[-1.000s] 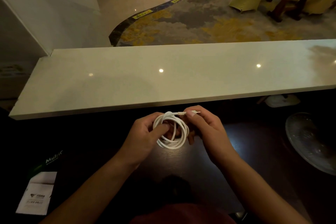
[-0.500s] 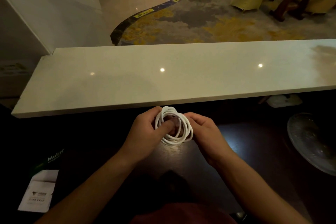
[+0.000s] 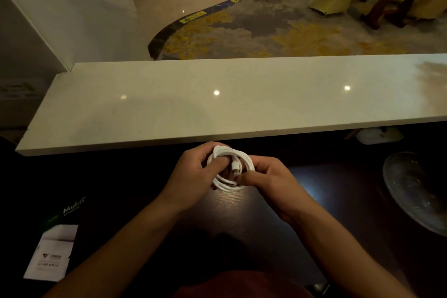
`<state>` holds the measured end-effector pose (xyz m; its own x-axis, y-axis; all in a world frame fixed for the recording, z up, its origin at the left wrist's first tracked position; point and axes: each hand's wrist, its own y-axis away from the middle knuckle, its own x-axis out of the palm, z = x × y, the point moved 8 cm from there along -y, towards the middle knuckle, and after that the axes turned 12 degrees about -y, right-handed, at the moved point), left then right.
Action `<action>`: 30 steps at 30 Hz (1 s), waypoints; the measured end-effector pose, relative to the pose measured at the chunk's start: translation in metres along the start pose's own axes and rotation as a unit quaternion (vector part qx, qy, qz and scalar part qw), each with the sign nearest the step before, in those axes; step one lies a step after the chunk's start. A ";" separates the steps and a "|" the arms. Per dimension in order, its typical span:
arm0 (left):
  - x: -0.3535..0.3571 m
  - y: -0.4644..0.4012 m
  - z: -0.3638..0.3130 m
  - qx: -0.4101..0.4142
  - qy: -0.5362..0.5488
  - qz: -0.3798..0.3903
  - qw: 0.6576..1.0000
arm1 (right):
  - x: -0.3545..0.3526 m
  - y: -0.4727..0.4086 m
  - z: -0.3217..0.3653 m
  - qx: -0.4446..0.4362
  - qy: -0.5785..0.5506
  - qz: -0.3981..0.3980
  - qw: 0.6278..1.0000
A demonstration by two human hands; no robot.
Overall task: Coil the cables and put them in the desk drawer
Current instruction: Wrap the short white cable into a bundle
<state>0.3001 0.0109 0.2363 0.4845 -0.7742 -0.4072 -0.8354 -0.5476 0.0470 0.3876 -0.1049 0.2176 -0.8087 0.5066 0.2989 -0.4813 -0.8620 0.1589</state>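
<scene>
A white cable is wound into a small coil of several loops and held just above the dark wooden desk. My left hand grips the left side of the coil, fingers curled through the loops. My right hand holds the right side and pinches the cable's plug end against the middle of the coil. No drawer is in view.
A pale stone counter runs across just beyond my hands. A glass dish sits on the desk at the right. A dark box with a white leaflet lies at the left.
The plug end, which stuck out above the coil a second ago, has been brought down into the middle of the coil. The coil has tightened between both hands.
</scene>
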 end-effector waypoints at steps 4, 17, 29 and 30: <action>0.004 -0.003 0.003 -0.021 0.030 0.040 0.999 | 0.000 0.000 0.002 -0.027 0.040 -0.018 0.999; 0.003 -0.004 0.003 -0.015 -0.001 0.012 1.000 | 0.002 0.020 0.043 -0.344 0.351 -0.161 0.856; -0.005 -0.010 -0.052 0.147 -0.061 0.051 0.986 | -0.004 0.014 0.076 -0.330 0.223 -0.142 0.906; -0.006 -0.011 -0.055 0.151 -0.074 0.049 0.984 | -0.006 0.013 0.075 -0.319 0.205 -0.142 0.914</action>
<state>0.3209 0.0042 0.2879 0.3731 -0.7518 -0.5437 -0.9263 -0.3353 -0.1719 0.4112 -0.1203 0.2888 -0.6167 0.7842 -0.0685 -0.6846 -0.5772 -0.4452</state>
